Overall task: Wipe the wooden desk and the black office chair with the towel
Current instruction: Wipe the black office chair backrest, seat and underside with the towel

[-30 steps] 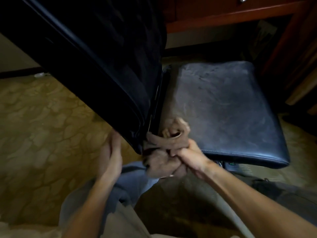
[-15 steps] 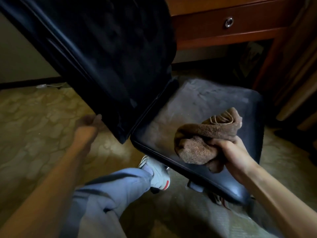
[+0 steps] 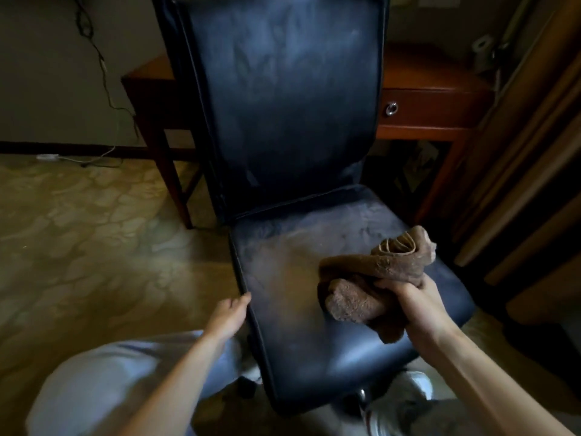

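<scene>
The black office chair (image 3: 283,105) faces me, backrest upright, its dusty seat (image 3: 283,278) below. My right hand (image 3: 415,306) grips a bunched brown towel (image 3: 371,278) just above the seat's right half. My left hand (image 3: 228,313) reaches to the seat's left edge with straight fingers, the fingertips touching the rim. Behind the chair stands the wooden desk (image 3: 434,89) with a drawer and a round metal pull (image 3: 391,108).
Patterned yellowish carpet (image 3: 94,247) spreads to the left. Cables (image 3: 103,73) hang down the wall to a plug strip on the floor. Wooden panelling (image 3: 534,152) rises on the right. My knee in grey trousers (image 3: 110,388) and a white shoe (image 3: 418,385) lie near the chair base.
The chair has turned to face me and the view has risen. My right hand lifted the towel from the backrest's corner to over the seat. My left hand moved to the seat's left edge.
</scene>
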The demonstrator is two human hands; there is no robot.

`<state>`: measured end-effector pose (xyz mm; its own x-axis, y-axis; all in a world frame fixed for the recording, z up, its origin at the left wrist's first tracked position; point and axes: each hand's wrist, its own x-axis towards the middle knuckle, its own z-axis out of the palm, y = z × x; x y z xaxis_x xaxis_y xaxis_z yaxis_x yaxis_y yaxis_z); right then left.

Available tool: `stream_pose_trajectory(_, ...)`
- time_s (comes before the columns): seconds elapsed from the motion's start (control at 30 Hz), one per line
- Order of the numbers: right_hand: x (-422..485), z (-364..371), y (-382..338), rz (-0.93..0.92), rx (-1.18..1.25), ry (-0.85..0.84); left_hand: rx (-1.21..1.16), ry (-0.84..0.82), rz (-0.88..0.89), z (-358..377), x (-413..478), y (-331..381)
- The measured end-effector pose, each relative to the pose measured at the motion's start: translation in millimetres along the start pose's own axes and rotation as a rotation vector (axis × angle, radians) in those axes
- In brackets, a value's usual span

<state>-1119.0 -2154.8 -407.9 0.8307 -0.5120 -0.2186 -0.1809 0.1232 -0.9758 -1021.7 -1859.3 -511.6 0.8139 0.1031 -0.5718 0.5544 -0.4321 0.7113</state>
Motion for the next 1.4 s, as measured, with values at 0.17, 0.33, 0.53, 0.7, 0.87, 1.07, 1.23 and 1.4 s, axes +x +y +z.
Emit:
stream_pose_trajectory(0.17,-7,-29,-24,-0.037,0.023,0.184,0.133,0.035,0.114,8,-6,4)
stream_pose_trajectory(0.33,-10,-50,-38,-0.057,-0.013,0.309,0.303,0.122,0.195,5,-10,1)
stream_pose_trajectory(0.53,-14,-63,-35,-0.04,-0.08,0.383,0.445,0.088,0.198,10,-16,-22)
stream_pose_trajectory(0.7,-4,-69,-30,-0.022,-0.146,0.399,0.52,0.069,0.159,1,-20,-33)
stream_pose_trajectory(0.87,26,-58,-37,-0.174,-0.227,0.481,0.48,0.104,0.259,13,-16,-10)
stream_pose_trajectory(1.07,125,-30,-41,-0.155,-0.101,0.524,0.825,0.167,0.591,38,51,59)
stream_pose_trajectory(1.23,217,-6,-41,-0.045,0.069,0.633,0.828,0.262,0.546,50,120,119)
stream_pose_trajectory(1.4,289,15,-47,0.024,0.445,0.691,0.625,0.23,0.324,34,167,112)
